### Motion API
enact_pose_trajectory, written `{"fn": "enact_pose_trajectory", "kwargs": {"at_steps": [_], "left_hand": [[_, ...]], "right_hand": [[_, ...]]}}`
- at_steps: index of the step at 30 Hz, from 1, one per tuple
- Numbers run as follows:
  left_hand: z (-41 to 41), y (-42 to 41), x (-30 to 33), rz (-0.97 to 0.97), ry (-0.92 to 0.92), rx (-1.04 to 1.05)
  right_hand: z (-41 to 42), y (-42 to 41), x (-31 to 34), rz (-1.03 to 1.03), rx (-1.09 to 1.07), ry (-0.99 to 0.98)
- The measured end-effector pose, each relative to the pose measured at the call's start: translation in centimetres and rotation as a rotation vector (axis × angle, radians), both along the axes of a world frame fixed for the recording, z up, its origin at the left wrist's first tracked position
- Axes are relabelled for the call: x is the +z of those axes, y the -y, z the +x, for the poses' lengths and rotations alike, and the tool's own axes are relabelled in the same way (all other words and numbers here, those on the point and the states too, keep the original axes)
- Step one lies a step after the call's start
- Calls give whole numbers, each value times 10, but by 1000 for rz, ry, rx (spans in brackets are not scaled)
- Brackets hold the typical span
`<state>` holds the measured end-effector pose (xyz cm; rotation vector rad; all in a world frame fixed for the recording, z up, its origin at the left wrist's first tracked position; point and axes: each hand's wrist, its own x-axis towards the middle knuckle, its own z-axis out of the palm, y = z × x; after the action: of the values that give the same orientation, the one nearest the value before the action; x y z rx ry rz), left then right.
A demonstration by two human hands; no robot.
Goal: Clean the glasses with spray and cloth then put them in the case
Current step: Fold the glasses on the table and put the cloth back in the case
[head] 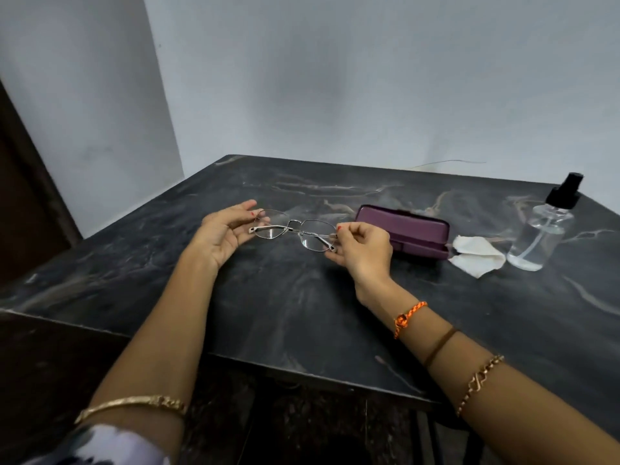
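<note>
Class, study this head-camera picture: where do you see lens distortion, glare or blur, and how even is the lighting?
Head view: wide-angle bending bows the table edges and tilts the spray bottle; pale glare sits on the lenses of the glasses held between the left hand and right hand; the sleeve at the bottom is blurred; lighting is soft and dim, with faint shadows only.

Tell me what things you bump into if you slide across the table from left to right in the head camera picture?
left hand → glasses → right hand → purple case → white cloth → spray bottle.
</note>
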<state>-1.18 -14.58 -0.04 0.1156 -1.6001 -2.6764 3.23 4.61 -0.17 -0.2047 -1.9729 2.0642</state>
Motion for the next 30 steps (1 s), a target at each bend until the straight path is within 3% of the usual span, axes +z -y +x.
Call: {"fn": "enact_pose_trajectory", "kwargs": {"at_steps": [15,30], "left_hand": [[-8,0,-6,-502,-9,117],[-11,-9,-18,-1001,-207,365]], "right_hand": [[-9,-2,-7,625,-20,-160],[-8,-2,-10,738,-49,-141]]}}
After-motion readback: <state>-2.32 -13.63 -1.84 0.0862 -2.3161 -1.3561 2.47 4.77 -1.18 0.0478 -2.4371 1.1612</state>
